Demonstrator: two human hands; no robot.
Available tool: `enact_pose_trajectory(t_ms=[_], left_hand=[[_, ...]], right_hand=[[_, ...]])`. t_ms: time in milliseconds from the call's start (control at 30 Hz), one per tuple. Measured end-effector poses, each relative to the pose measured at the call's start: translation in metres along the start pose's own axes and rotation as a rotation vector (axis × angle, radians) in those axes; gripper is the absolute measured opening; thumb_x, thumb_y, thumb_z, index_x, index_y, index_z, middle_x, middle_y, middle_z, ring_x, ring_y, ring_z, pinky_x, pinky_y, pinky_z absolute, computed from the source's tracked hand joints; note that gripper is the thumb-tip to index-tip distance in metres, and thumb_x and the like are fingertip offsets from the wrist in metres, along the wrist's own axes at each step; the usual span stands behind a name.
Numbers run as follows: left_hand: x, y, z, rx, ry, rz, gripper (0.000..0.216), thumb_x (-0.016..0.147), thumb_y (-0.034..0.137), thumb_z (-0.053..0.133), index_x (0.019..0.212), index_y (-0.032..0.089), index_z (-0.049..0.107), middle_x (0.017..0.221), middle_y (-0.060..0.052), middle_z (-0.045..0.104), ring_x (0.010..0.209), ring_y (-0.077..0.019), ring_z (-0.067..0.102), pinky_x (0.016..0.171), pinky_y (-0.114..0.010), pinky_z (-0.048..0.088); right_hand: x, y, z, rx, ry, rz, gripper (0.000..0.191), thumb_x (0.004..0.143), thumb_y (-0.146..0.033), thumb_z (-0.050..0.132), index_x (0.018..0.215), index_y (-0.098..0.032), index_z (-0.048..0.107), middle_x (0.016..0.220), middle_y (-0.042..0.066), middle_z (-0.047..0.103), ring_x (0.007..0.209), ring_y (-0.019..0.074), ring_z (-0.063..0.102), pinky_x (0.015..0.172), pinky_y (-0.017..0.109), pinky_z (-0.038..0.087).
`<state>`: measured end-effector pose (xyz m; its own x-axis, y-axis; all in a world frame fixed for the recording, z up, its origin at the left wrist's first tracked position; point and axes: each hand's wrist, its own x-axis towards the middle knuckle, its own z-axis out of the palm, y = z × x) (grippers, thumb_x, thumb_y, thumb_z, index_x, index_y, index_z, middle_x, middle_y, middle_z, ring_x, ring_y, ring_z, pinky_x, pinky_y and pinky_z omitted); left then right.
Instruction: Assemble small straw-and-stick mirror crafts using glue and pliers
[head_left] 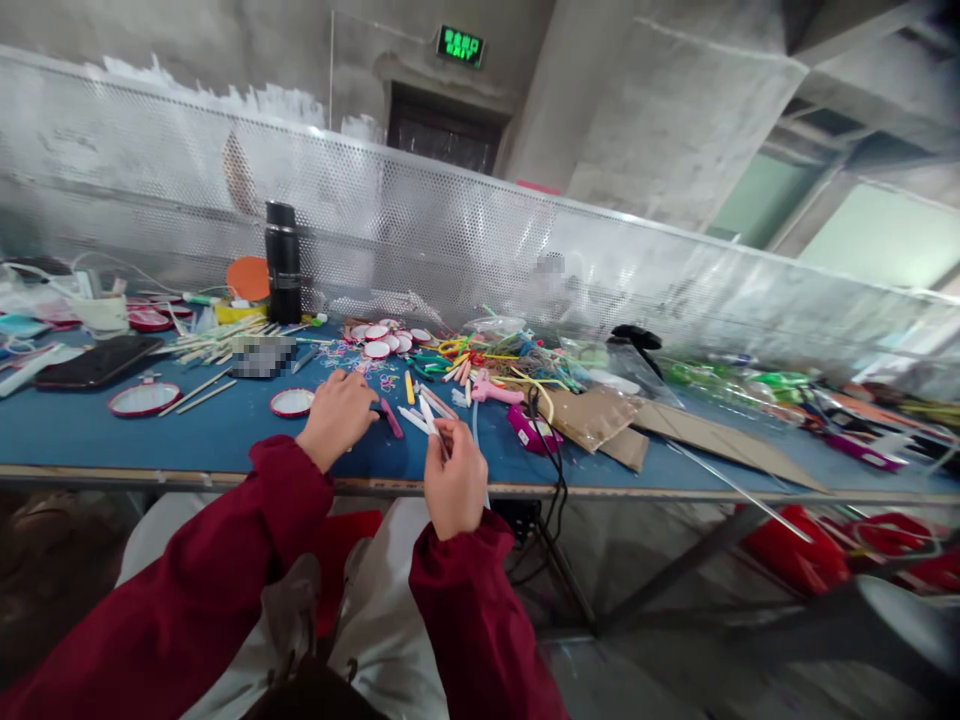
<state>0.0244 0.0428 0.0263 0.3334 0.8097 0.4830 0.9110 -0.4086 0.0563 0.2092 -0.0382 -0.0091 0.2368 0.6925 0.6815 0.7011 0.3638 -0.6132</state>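
Observation:
My left hand (337,412) rests on the blue table (90,432) with its fingers curled over something small and dark that I cannot make out, next to a pink stick (391,418). My right hand (454,482) is raised at the table's front edge, pinching a thin white stick (427,412) that points up and away from me. More white and coloured sticks lie just beyond both hands. Both arms wear dark red sleeves.
A black flask (283,262) stands at the back left. Round red-rimmed discs (143,398), a dark tablet (97,362), a pink glue gun (491,391) with black cable, cardboard sheets (675,425) and a perforated metal screen (465,240) surround the work spot.

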Motion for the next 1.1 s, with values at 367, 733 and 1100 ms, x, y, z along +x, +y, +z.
enact_pose_trajectory(t_ms=[367, 733, 1100], left_hand=[[-0.018, -0.003, -0.017, -0.600, 0.076, -0.076, 0.022, 0.088, 0.038, 0.060, 0.097, 0.020, 0.070, 0.093, -0.006, 0.073, 0.085, -0.0214, 0.063, 0.076, -0.032, 0.046], [-0.069, 0.011, -0.030, -1.497, 0.076, -0.478, 0.037, 0.070, 0.045, 0.081, 0.094, 0.017, 0.076, 0.083, -0.004, 0.069, 0.073, -0.0120, 0.062, 0.061, -0.020, 0.050], [-0.070, -0.001, -0.048, -1.166, 0.013, -0.261, 0.023, 0.074, 0.039, 0.076, 0.085, 0.019, 0.078, 0.076, -0.002, 0.070, 0.062, -0.0118, 0.057, 0.060, -0.023, 0.049]], right_hand=[[-0.012, -0.017, -0.029, 0.066, 0.058, -0.133, 0.019, 0.098, -0.024, 0.051, 0.106, -0.019, 0.068, 0.102, 0.008, 0.073, 0.098, 0.0207, 0.067, 0.088, 0.032, 0.050], [-0.031, -0.037, -0.032, 0.147, -0.038, -0.239, 0.020, 0.097, -0.018, 0.053, 0.106, -0.023, 0.070, 0.103, 0.005, 0.073, 0.099, 0.0187, 0.066, 0.089, 0.032, 0.050], [-0.032, -0.034, -0.031, 0.192, -0.138, -0.272, 0.020, 0.096, -0.015, 0.055, 0.105, -0.023, 0.071, 0.103, 0.004, 0.074, 0.098, 0.0178, 0.065, 0.088, 0.033, 0.051]])
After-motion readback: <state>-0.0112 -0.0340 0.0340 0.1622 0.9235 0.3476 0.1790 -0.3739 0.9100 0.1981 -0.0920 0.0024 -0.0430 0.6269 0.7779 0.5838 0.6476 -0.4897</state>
